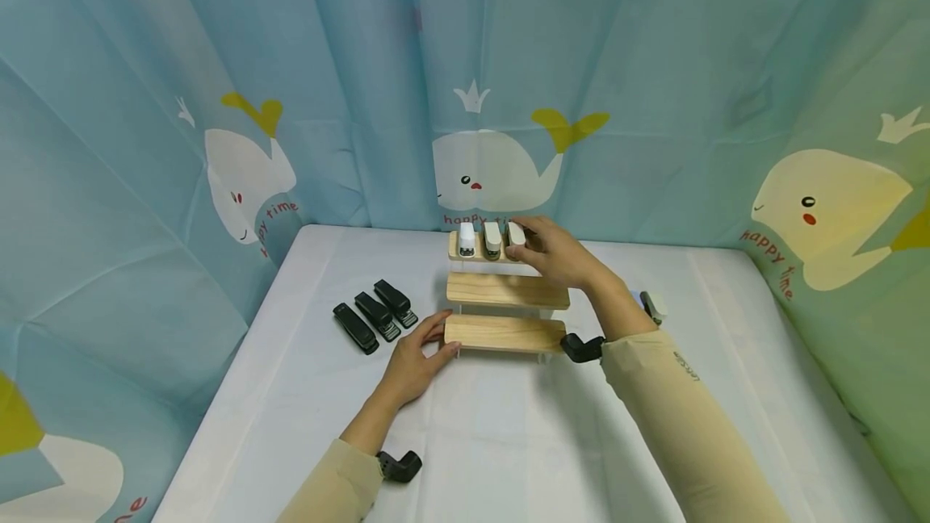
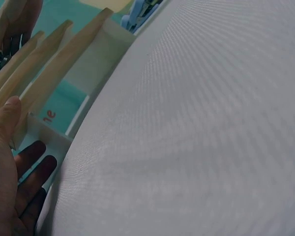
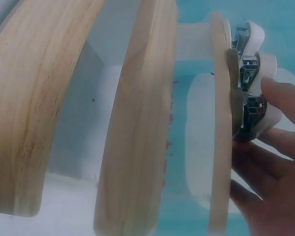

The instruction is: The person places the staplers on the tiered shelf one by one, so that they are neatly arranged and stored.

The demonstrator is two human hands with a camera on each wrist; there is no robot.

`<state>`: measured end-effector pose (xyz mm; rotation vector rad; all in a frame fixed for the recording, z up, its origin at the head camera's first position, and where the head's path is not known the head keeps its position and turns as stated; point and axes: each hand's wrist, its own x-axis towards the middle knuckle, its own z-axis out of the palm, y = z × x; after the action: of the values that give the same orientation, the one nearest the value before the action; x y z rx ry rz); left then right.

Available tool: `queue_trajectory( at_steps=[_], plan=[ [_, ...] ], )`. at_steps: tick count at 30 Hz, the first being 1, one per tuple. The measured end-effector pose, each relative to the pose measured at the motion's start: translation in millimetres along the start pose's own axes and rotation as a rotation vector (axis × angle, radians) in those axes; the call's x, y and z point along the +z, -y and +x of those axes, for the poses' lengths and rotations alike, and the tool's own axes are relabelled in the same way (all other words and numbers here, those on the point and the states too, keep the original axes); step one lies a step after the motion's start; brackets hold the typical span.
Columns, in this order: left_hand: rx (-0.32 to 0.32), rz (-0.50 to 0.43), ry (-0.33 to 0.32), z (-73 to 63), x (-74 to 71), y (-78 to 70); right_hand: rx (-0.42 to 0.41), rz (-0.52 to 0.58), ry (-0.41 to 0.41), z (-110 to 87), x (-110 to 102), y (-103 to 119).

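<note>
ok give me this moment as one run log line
right hand: holds rightmost pale stapler, top shelf | left hand: touches bottom shelf | black staplers: three, on table

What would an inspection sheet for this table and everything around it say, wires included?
Surface: white cloth, lightly creased.
Job's things: three-shelf wooden rack; three pale staplers on its top shelf; three black staplers on the cloth, left of the rack; another pale stapler at right, beside the right forearm.
Clutter: blue thing beyond the rack, too cut off to identify.
Grips: left grip, a bare hand, touches the lowest shelf's left end; right grip, also bare, holds the rightmost stapler on the top shelf.
Cables: nothing seen.
Surroundings: blue curtain printed with whales.
</note>
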<state>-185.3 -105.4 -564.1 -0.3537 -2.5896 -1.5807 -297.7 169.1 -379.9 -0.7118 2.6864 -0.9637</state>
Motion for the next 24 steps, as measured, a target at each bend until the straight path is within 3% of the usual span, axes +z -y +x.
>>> queue_trajectory(
  at_steps=[24],
  plan=[
    [0.011, 0.004, 0.002, 0.0, -0.5, -1.6, 0.004, -0.01, -0.028, -3.9, -1.6, 0.4]
  ],
)
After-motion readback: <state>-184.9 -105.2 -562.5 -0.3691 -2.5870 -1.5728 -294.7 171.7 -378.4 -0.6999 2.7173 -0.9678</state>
